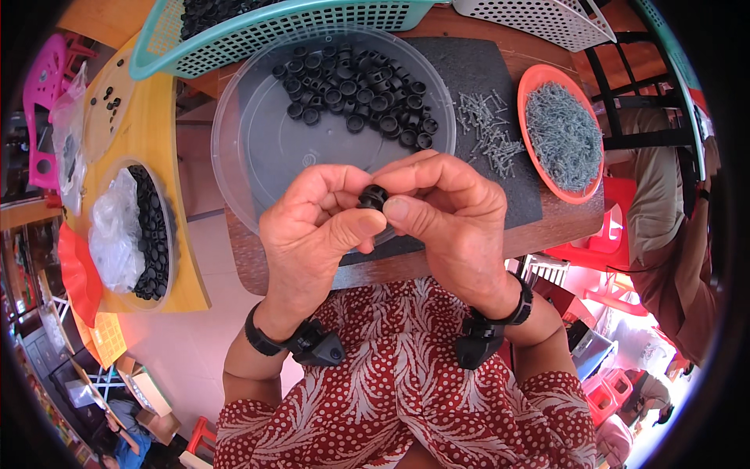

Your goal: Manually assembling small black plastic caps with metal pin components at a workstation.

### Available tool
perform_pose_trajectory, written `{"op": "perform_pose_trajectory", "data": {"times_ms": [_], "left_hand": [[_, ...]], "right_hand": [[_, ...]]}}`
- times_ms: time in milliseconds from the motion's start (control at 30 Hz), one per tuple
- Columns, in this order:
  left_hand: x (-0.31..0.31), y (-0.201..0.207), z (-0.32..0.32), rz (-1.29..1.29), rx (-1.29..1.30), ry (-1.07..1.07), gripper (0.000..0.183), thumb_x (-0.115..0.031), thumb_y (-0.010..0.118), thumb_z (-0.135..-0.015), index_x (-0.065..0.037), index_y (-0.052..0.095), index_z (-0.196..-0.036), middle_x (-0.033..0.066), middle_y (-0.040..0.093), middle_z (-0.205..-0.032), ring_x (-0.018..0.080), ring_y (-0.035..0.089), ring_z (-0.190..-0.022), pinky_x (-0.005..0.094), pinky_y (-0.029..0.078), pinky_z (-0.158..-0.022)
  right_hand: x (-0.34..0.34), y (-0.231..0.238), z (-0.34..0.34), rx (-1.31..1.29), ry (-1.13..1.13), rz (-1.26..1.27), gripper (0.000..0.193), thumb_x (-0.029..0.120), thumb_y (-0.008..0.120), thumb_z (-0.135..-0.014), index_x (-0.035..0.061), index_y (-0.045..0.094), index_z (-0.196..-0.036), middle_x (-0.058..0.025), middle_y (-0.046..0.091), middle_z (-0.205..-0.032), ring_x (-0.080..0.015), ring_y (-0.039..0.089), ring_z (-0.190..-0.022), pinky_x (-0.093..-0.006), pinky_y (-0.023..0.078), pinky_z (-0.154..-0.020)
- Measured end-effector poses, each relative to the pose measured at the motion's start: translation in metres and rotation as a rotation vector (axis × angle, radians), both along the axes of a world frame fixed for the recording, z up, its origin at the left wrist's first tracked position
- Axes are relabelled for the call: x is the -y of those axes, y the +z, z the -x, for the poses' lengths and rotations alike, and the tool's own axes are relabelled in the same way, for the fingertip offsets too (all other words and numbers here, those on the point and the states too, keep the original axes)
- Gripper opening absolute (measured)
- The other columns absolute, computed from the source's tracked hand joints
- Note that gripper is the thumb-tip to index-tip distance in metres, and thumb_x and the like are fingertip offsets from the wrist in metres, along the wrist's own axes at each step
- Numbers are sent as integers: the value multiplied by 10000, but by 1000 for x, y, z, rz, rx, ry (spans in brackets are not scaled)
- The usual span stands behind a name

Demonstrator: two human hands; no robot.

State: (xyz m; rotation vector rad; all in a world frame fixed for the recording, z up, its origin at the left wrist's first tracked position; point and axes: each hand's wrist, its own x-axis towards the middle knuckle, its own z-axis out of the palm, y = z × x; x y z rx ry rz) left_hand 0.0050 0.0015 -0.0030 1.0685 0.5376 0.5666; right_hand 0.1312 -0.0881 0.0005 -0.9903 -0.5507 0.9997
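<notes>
Between my two hands, over the near rim of a clear round tub (262, 168), is a small black round plastic part (373, 197). My left hand (316, 223) pinches it from the left with thumb and forefinger. From the right, the thumb and fingertips of my right hand (449, 215) close on the same part; whether they hold a second small piece is hidden. Many similar black plastic parts (363, 98) are heaped in the far half of the tub. Loose grey screws (488, 129) are scattered on the dark mat (469, 66) right of the tub.
An orange plate (522, 109) heaped with screws stands at the right. Behind the tub are a teal basket (312, 35) of black pieces and a white basket (539, 23). On the yellow table (168, 117) at left sits a container (173, 258) of black parts. A person (664, 195) is at far right.
</notes>
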Motion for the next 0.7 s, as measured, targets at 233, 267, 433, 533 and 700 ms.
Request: {"op": "perform_pose_trajectory", "data": {"times_ms": [233,267,433,533,700], "left_hand": [[-2,6,-2,51,-11,22,370,-39,746,-724,74,536,-1007,118,626,-819,154,603,-652,223,497,-559],[-4,6,-2,52,-12,23,370,-39,746,-724,74,536,-1007,118,626,-819,154,603,-652,223,497,-559],[-6,11,-4,96,-50,1,348,-54,747,-726,76,543,-976,137,630,-797,157,586,-594,236,481,-527],[-5,8,-4,94,-61,11,349,-69,748,-731,75,543,-975,137,627,-780,155,574,-567,243,472,-515],[-5,5,-4,80,-30,7,356,-88,751,-734,74,543,-974,134,625,-779,150,567,-566,245,471,-514]], "right_hand": [[-2,-4,-3,82,-1,-67,203,-174,557,-779,-54,608,-934,-87,592,-915,-138,606,-787,-243,528,-684],[-2,-4,-3,90,-2,-63,209,-178,556,-774,-54,608,-935,-90,590,-919,-139,606,-793,-244,528,-687],[-2,-4,-5,119,8,-76,201,-179,550,-779,-59,604,-930,-97,588,-918,-147,610,-764,-253,527,-676],[-1,-3,-5,110,8,-66,192,-180,545,-782,-63,600,-924,-102,586,-918,-153,612,-746,-259,526,-667],[-1,-4,-5,133,5,-65,186,-181,538,-785,-66,597,-919,-106,577,-921,-160,613,-738,-261,526,-658]]}}
